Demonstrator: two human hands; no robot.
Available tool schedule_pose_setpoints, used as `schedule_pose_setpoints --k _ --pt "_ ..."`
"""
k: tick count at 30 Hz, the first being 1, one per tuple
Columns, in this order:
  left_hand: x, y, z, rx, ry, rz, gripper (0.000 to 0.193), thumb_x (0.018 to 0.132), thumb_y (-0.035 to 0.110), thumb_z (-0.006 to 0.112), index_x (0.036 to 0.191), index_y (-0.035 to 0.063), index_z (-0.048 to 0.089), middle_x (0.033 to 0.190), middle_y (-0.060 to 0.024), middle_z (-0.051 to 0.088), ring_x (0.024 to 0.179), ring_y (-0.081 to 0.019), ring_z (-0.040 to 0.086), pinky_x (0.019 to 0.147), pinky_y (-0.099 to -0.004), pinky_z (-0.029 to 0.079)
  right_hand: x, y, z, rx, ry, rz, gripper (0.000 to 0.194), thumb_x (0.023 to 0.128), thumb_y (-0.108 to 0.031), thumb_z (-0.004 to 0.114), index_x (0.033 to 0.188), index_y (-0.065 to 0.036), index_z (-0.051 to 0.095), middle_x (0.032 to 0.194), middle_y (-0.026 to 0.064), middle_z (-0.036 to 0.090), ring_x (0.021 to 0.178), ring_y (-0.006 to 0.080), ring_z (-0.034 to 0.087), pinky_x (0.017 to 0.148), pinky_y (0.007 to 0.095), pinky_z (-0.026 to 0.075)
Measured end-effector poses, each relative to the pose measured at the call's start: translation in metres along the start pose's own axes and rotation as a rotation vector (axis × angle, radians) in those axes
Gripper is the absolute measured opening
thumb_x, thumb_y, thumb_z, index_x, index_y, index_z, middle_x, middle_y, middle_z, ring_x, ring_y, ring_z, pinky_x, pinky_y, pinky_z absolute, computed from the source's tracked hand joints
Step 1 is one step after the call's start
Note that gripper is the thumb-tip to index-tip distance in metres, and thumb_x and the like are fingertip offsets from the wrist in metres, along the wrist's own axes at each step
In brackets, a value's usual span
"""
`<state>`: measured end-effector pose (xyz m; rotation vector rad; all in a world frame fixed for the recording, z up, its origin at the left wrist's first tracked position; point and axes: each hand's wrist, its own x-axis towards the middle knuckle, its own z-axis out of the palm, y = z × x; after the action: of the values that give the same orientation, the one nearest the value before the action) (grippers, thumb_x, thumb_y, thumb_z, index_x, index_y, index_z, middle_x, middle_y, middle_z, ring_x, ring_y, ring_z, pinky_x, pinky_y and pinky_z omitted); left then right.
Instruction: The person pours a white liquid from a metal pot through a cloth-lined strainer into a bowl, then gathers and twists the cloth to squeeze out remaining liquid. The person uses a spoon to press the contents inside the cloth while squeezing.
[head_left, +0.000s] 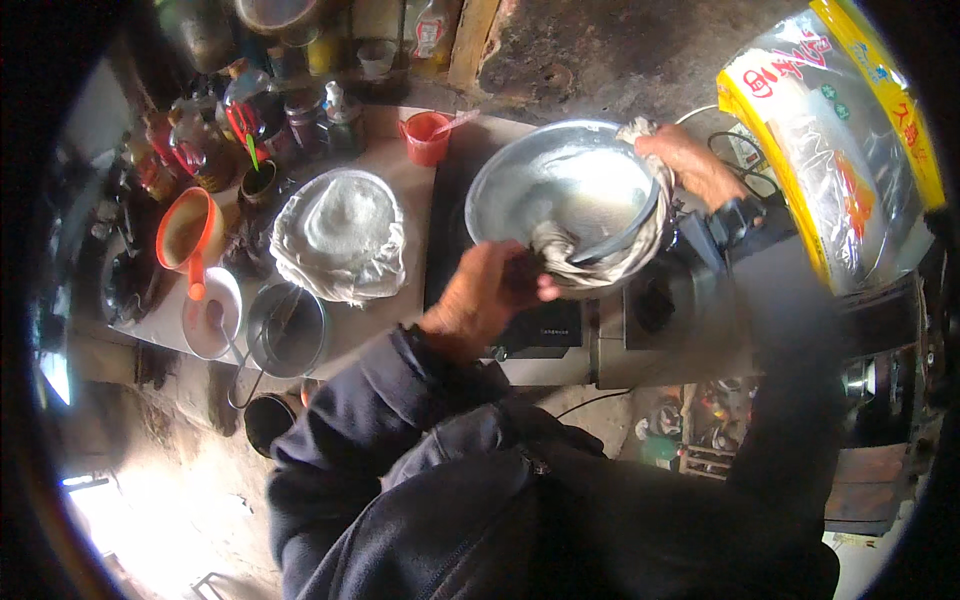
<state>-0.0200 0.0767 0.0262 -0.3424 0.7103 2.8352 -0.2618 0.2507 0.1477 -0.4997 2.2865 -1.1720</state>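
Observation:
A wide metal basin (559, 176) sits over the black cooktop, tilted, its shiny inside facing up. A twisted, pale cloth (637, 259) runs around the near and right side of its rim. At the right rim my right hand (686, 161) grips one end of this cloth. My left hand (484, 289) is at the near left rim, its fingers curled at the other bunched part of the cloth and partly in shadow. Whether the basin rests on the burner or is lifted cannot be told. To the left stands a bowl draped with white cloth (341, 232).
Left are an orange-rimmed ladle (187, 229), a white bowl (212, 311) and a metal pot (289, 341). A red cup (426, 139) stands behind, near several bottles and jars (247, 105). A second burner (652, 304) and a large plastic bag (840, 150) are right.

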Motion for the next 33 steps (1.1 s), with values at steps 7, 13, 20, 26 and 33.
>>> schedule_pose_setpoints --k 7,13,20,26,33 --pt "0.023 0.082 0.006 0.916 0.040 0.013 0.030 0.088 0.031 0.045 0.094 0.0045 0.058 0.072 -0.0039 0.059 0.060 -0.0099 0.057 0.056 -0.0250 0.050 -0.115 0.103 0.042 -0.712 0.305 -0.864 0.053 0.073 -0.008 0.067 0.121 -0.005 0.045 0.105 0.0118 0.052 0.095 0.0235 0.053 0.076 0.0342 0.046" --pt "0.064 0.112 0.073 1.658 -0.333 0.504 0.024 0.080 0.027 0.055 0.072 0.0040 0.058 0.053 -0.0028 0.049 0.037 -0.0106 0.046 0.034 -0.0242 0.035 -0.150 0.124 0.133 0.872 0.279 -0.086 0.027 0.086 -0.023 0.056 0.108 -0.007 0.052 0.094 0.0051 0.057 0.079 0.0158 0.052 0.066 0.0275 0.042" --pt "0.094 0.103 0.124 1.908 0.158 0.074 0.021 0.073 0.021 0.056 0.067 0.0013 0.052 0.056 -0.0078 0.051 0.039 -0.0151 0.050 0.032 -0.0286 0.036 -0.149 0.138 0.174 1.687 0.262 -0.068 0.020 0.089 -0.028 0.054 0.100 -0.011 0.053 0.081 -0.0034 0.056 0.061 0.0060 0.042 0.059 0.0243 0.042" --pt "0.067 0.069 0.140 2.294 0.239 0.757 0.027 0.069 0.023 0.055 0.085 0.0016 0.055 0.073 -0.0183 0.058 0.069 -0.0352 0.056 0.062 -0.0421 0.043 -0.106 0.157 0.177 1.558 0.364 -0.036 0.026 0.087 -0.025 0.056 0.107 -0.008 0.053 0.094 0.0013 0.059 0.079 0.0109 0.056 0.071 0.0328 0.049" --pt "0.040 0.084 0.110 1.713 0.381 0.746 0.018 0.071 0.013 0.055 0.085 0.0019 0.051 0.066 -0.0132 0.055 0.068 -0.0210 0.059 0.058 -0.0347 0.046 -0.087 0.135 0.114 0.851 0.567 -0.226 0.027 0.084 -0.022 0.059 0.101 -0.002 0.056 0.091 0.0073 0.058 0.082 0.0145 0.056 0.065 0.0283 0.047"
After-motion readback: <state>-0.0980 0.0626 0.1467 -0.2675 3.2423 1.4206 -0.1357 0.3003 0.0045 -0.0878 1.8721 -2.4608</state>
